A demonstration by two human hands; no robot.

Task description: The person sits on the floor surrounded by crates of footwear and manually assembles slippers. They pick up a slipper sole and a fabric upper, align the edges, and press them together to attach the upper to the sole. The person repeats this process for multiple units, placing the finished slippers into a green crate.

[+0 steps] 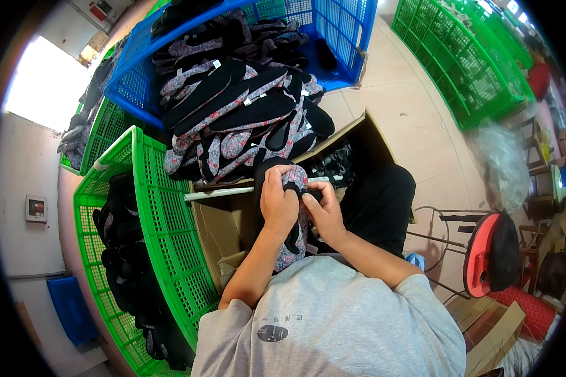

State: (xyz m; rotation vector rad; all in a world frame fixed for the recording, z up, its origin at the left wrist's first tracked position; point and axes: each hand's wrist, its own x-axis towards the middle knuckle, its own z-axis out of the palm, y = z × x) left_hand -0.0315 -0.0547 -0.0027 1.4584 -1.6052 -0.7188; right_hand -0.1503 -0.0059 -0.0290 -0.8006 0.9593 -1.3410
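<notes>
A cloth shoe (294,177) in a grey-and-red floral pattern with black trim is held upright in front of my body. My left hand (278,198) wraps over its left side, fingers curled. On the other side, my right hand (324,208) pinches a black part of the shoe near its opening between thumb and fingers. What lies under my fingertips is partly hidden. A white rod (220,194) runs across behind my hands, over an open cardboard box (217,229). Beyond it lies a large heap of similar floral shoes (236,116) with black soles.
A blue crate (343,38) stands behind the heap, partly filled with shoes. To my left a green crate (170,232) holds black shoes. More green crates (459,69) stand at the far right. A round red-and-black stool (487,254) is on my right, with flattened cardboard (484,327) below it.
</notes>
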